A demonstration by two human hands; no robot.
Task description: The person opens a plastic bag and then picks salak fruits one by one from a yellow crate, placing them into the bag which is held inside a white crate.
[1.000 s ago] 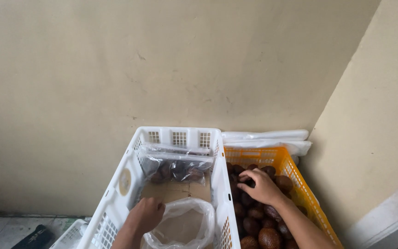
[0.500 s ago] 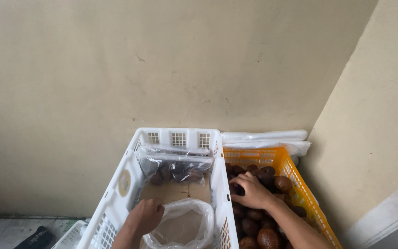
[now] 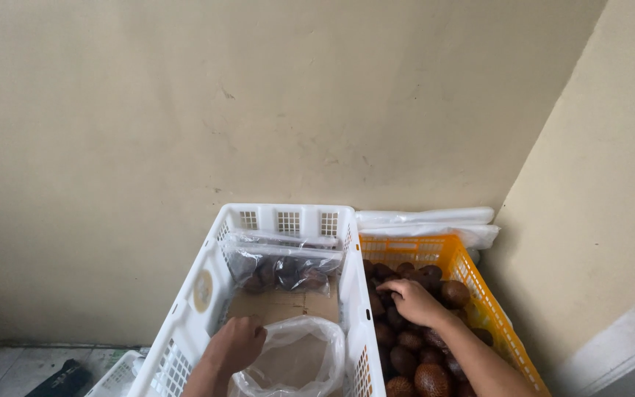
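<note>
My left hand [image 3: 234,345] grips the near-left rim of an open clear plastic bag [image 3: 299,359] that stands inside a white slotted crate [image 3: 203,273]. My right hand [image 3: 414,301] reaches into the orange crate [image 3: 481,292] beside it. That crate holds several brown scaly fruits [image 3: 432,378]. The right hand's fingers curl around one fruit near the white crate's wall. A filled clear bag of the same fruits [image 3: 284,269] lies at the far end of the white crate on a cardboard liner [image 3: 281,304].
Both crates stand against a beige wall, in a corner. Folded white plastic bags [image 3: 426,222] lie behind the orange crate. A dark object [image 3: 56,376] and another white crate's corner [image 3: 115,373] sit on the floor at lower left.
My right hand has shifted about over the fruits, first toward the white crate's wall, then slightly back and up. My left hand stays on the bag's rim.
</note>
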